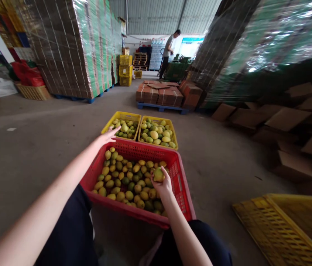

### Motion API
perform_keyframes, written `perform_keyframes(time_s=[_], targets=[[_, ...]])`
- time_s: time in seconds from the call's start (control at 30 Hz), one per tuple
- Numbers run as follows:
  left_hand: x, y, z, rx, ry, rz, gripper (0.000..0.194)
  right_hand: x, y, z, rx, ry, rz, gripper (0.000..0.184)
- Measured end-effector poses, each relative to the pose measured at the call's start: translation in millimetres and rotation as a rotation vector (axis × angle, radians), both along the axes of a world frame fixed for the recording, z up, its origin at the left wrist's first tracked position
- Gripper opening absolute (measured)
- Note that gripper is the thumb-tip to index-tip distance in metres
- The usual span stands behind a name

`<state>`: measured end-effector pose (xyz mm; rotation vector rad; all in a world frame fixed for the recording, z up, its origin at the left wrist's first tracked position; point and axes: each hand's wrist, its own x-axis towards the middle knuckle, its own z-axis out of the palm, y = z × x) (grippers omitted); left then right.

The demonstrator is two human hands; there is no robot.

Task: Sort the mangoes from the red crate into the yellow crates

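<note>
right hand: i have fingers curled around green-yellow fruit, above right part of red crate. left hand: open, fingers extended over left yellow crate; contact with contents unclear. handling, judged: fruit light to moderate, firm, smooth enough to slip, prone to bruising; grasp around widest girth, spread pressure. orientation: rounded side faces my camera; outline near round, long axis and stem direction not discernible.
</note>
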<state>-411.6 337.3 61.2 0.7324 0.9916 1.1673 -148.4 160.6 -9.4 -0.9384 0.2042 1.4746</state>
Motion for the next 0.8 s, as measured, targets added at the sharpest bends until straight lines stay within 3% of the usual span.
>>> perform_keyframes(time_s=[0.03,0.1,0.23,0.37,0.53,0.63,0.73,0.8], targets=[[-7,2,5.0,0.033,0.194,-0.037,0.042,-1,1,-1.0,-0.013,-0.006,-0.003,0.008],[-21,-5,-0.2,0.049,0.607,-0.141,0.041,-3,2,-3.5,-0.036,-0.021,-0.006,0.010],[-47,-36,-48.4,-0.048,1.095,-0.238,0.054,-8,-1,-7.7,-0.082,-0.044,0.000,0.010],[-68,-49,-89.8,-0.134,1.469,-0.205,0.064,-11,-11,-6.9,-0.123,-0.062,0.000,0.014],[-80,-41,-107.4,-0.085,1.736,-0.172,0.055,-11,-31,-14.0,-0.191,-0.103,0.009,0.018],[-88,-34,-118.6,0.014,1.878,-0.284,0.051,-4,-36,-23.1,-0.294,-0.111,0.089,0.015],[-98,-31,-137.7,0.153,1.936,-0.392,0.050,18,-17,-22.7,-0.360,-0.182,0.172,0.012],[-104,-30,-151.7,0.212,1.870,-0.360,0.053,44,14,-14.3,-0.349,-0.299,0.177,0.010]])
